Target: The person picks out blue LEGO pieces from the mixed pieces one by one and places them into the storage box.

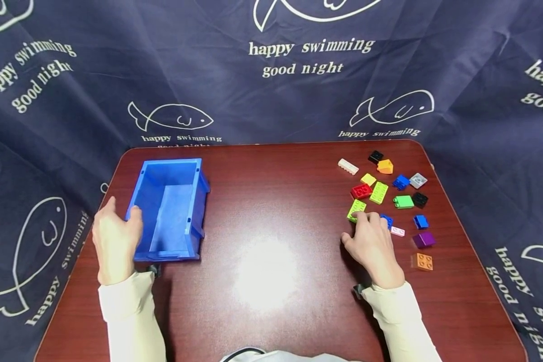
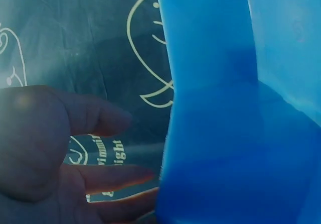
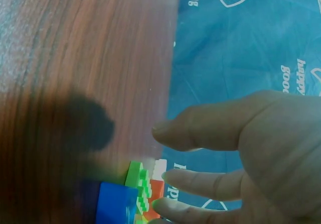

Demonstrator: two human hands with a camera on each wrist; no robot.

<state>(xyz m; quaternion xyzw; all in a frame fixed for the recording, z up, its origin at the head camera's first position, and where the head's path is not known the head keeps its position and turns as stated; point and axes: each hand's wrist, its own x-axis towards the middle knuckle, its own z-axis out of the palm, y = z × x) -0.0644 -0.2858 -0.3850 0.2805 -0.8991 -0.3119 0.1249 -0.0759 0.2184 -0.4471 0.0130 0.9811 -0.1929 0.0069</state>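
An open-topped blue bin (image 1: 198,211) stands at the table's left. Beside its left wall is my left hand (image 1: 116,240), thumb and fingers spread apart, with nothing held; in the left wrist view the fingertips lie near the blue wall, and whether they touch it I cannot tell. At the right, my right hand (image 1: 373,247) hovers low over the near side of the loose toy bricks, thumb apart from the fingers. Closest to it are a lime green brick (image 1: 356,209), a blue brick (image 3: 116,204) and a pink brick (image 1: 397,232). No brick shows in its grasp.
Several more bricks lie scattered at the right, among them a red brick (image 1: 361,191), a white brick (image 1: 348,166), a purple brick (image 1: 424,240) and an orange brick (image 1: 424,262). Dark fabric (image 1: 276,110) hangs behind the brown table (image 1: 271,201).
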